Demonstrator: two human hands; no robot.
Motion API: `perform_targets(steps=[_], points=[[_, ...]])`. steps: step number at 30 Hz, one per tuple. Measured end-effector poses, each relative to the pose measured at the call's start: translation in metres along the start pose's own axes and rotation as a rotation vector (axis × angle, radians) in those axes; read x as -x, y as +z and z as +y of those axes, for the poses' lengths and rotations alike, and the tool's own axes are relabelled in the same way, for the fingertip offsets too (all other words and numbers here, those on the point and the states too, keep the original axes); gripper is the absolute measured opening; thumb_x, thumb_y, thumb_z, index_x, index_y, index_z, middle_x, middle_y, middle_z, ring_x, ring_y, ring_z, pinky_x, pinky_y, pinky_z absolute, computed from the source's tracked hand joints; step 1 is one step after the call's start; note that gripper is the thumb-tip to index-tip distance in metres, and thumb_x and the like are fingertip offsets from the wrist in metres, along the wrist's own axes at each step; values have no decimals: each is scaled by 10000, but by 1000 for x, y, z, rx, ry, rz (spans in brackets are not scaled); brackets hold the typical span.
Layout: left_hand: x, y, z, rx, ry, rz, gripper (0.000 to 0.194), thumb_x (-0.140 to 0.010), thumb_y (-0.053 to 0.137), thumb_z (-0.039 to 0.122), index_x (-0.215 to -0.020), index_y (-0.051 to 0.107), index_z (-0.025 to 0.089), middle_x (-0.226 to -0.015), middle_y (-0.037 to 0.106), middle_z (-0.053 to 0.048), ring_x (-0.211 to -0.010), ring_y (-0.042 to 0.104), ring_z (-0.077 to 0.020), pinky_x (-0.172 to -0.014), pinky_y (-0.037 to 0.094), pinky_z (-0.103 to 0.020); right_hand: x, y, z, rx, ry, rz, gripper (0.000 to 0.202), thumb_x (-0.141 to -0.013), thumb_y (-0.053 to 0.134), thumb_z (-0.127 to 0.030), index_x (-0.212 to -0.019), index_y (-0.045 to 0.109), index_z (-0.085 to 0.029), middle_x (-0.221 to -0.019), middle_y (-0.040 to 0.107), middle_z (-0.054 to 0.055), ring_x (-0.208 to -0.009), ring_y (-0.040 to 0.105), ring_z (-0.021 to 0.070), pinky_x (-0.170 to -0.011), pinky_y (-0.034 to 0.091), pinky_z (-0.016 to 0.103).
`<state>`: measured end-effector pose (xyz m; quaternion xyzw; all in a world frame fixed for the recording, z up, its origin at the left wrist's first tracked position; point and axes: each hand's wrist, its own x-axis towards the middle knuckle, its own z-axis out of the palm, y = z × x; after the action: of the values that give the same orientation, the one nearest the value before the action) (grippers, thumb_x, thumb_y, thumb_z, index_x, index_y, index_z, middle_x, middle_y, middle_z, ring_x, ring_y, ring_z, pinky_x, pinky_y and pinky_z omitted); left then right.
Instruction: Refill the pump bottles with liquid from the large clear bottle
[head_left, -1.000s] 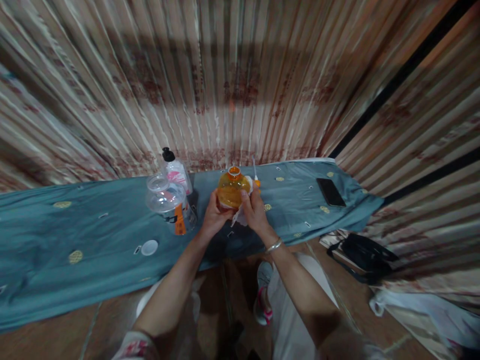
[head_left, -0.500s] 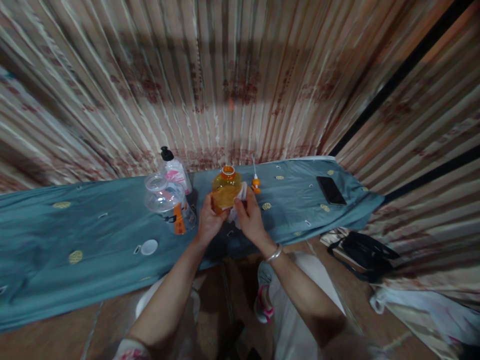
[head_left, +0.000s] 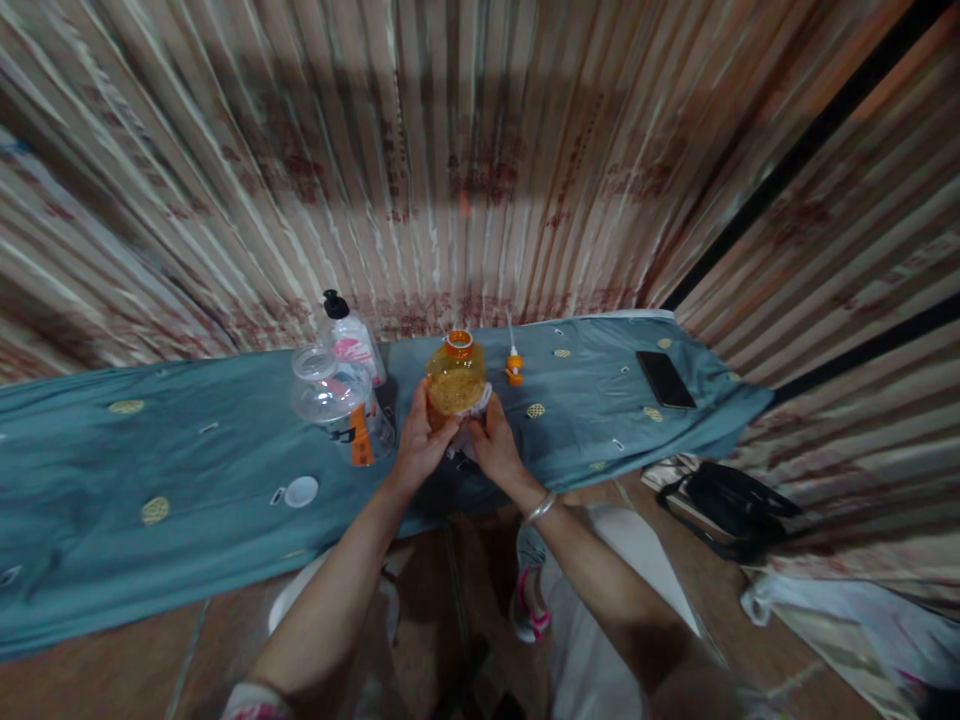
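Note:
An amber see-through bottle [head_left: 456, 378] with an uncapped neck is held over the near edge of the cloth-covered table. My left hand [head_left: 422, 438] is closed around its left side. On the other side, my right hand [head_left: 493, 440] pinches a pale crumpled cloth [head_left: 474, 412] against the bottle's lower right. The fingers behind the bottle are hidden. An orange pump top [head_left: 514, 368] with a clear tube lies right of the bottle. To the left stand a clear wide-mouthed jar [head_left: 334, 395] with an orange label and a white pump bottle [head_left: 351, 340] with a black top.
A white round lid [head_left: 301, 492] lies on the teal tablecloth [head_left: 225, 470] at the left. At the right end is a black phone [head_left: 665, 379]. Pleated curtains [head_left: 450, 180] hang behind. A black bag [head_left: 731, 500] sits low at the right, near a black pole [head_left: 795, 160].
My right hand has slid down the bottle's right side with the cloth, from its middle to its lower part. The left hand keeps its hold. The view has shifted very slightly.

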<state>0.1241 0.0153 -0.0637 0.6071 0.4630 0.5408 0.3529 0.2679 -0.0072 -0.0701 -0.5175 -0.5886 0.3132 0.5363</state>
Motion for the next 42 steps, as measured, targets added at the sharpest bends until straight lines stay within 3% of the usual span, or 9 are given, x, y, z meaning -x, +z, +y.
perform_targets(steps=[4, 7, 10, 12, 15, 19, 28, 33, 42], points=[[-1, -2, 4, 9, 8, -20, 693, -785, 787, 382, -1417, 558, 214, -1272, 719, -123, -1176, 694, -334, -1063, 531, -497, -6, -11, -28, 44, -171, 31, 629, -908, 522, -251, -1533, 482, -193, -1591, 518, 130, -1554, 398, 273, -1320, 296, 494], [-4, -2, 4, 11, 0, -9, 713, -745, 822, 370, -1395, 569, 224, -1241, 723, -114, -1149, 699, -332, -1039, 538, -489, -28, -20, -41, -42, -205, 3, 572, -891, 515, -294, -1456, 584, -235, -1542, 590, 71, -1501, 472, 264, -1306, 319, 463], [-7, 0, 1, 5, -23, 34, 781, -651, 904, 353, -1354, 584, 236, -1279, 699, -118, -1209, 667, -347, -1087, 495, -511, -58, -24, -36, -300, 60, -74, 456, -812, 584, -340, -1241, 716, -260, -1244, 770, 14, -1281, 635, 274, -1192, 462, 445], [-8, 3, -1, 5, -43, 74, 802, -587, 944, 339, -1305, 601, 238, -1291, 686, -118, -1250, 638, -356, -1120, 458, -527, -73, -21, -26, -430, 252, -132, 331, -779, 612, -354, -1064, 753, -263, -999, 804, -12, -1083, 706, 265, -1039, 566, 419], [-10, 9, -3, 29, -81, 124, 736, -570, 947, 344, -1221, 625, 228, -1214, 703, -106, -1203, 657, -349, -1101, 467, -535, -85, -13, -8, -489, 371, -181, 172, -787, 638, -400, -809, 710, -246, -717, 739, -17, -867, 735, 247, -864, 620, 382], [-15, 15, -1, 110, -129, 154, 642, -561, 937, 353, -1124, 654, 231, -1082, 739, -56, -1043, 715, -304, -983, 549, -473, -82, -6, 12, -536, 522, -207, 228, -808, 653, -410, -648, 594, -258, -531, 630, -27, -716, 726, 237, -755, 628, 369], [-32, 3, -2, 341, -209, 226, 536, -587, 875, 467, -1006, 651, 217, -977, 749, -44, -952, 733, -283, -878, 589, -443, -68, 0, 26, -610, 639, -188, 153, -859, 646, -329, -738, 638, -235, -588, 695, -38, -684, 721, 202, -769, 612, 336], [-27, 0, 2, 391, -214, 240, 543, -578, 886, 489, -973, 625, 225, -958, 739, -27, -938, 728, -255, -874, 586, -409, -62, 7, 22, -633, 595, -182, 186, -841, 699, -384, -751, 647, -230, -617, 709, -47, -671, 709, 188, -745, 594, 319], [-27, 4, -1, 380, -277, 313, 737, -424, 990, 407, -1020, 601, 219, -963, 752, -34, -869, 741, -252, -823, 601, -413, -53, 16, 14, -648, 503, -176, 252, -780, 763, -453, -848, 718, -215, -777, 783, -42, -800, 719, 181, -841, 563, 309]])
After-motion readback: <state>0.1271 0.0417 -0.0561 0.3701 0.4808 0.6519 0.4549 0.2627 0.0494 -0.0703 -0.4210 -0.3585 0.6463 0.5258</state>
